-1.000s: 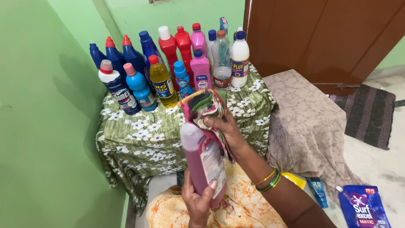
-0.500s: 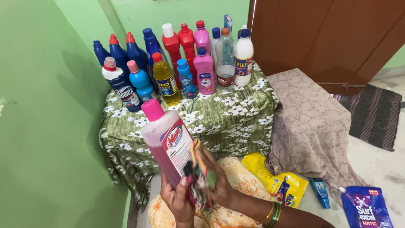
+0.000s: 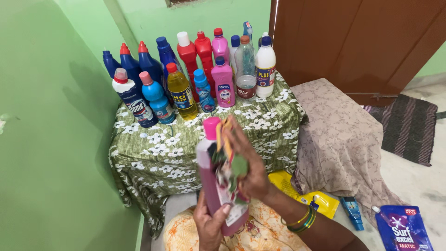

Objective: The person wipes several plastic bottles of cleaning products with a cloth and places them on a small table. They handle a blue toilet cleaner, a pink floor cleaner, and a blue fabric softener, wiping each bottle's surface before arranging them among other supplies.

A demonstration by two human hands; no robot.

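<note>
Your left hand (image 3: pixel 210 223) grips the pink bottle (image 3: pixel 216 186) low on its body, fingers wrapped round it, holding it upright in front of you above your lap. Your right hand (image 3: pixel 251 172) is closed on a multicoloured cloth (image 3: pixel 227 162) and presses it flat against the bottle's label side, just below the pink cap (image 3: pixel 211 126).

To wipe well, keep the left grip firm near the base so the bottle cannot twist, and draw the cloth along the full height in steady strokes. Turn the bottle a little in the left hand between strokes, so each face meets the cloth. Keep the cap upward; I cannot tell how tightly it is screwed on.

Hold the work clear of the row of bottles (image 3: pixel 195 69) on the flowered tabletop (image 3: pixel 158 153) beyond, so an elbow does not topple them.
</note>
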